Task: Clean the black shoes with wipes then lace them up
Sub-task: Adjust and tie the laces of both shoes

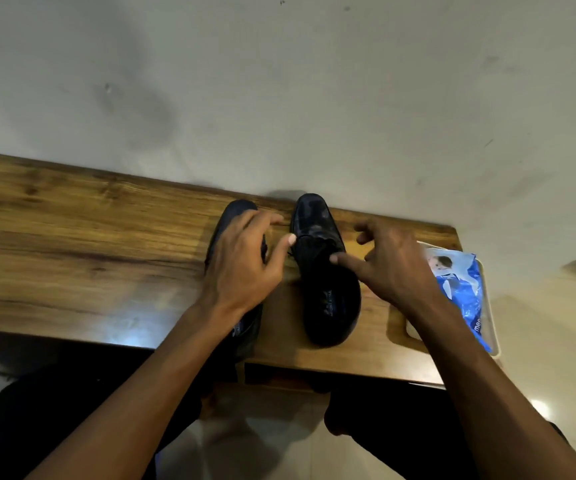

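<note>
I am looking down at two black shoes standing side by side on a wooden table point(71, 230), both pointing their toes away from me toward the pale wall point(314, 81), long axes running front to back. The right shoe point(324, 271) is sitting in full view, its heel opening nearest me and dark laces showing at its throat. The left shoe point(234, 216) is lying mostly under my left hand point(241, 265), whose fingers are spreading loosely above it, thumb reaching toward the right shoe's laces; the fingers are holding nothing I can make out. My right hand point(394, 265) is hovering just right of the right shoe, index finger touching near its collar, the other fingers loosely curling around nothing. A blue wipes packet point(463, 282) is resting in a white tray point(489, 306) at the table's right end.
</note>
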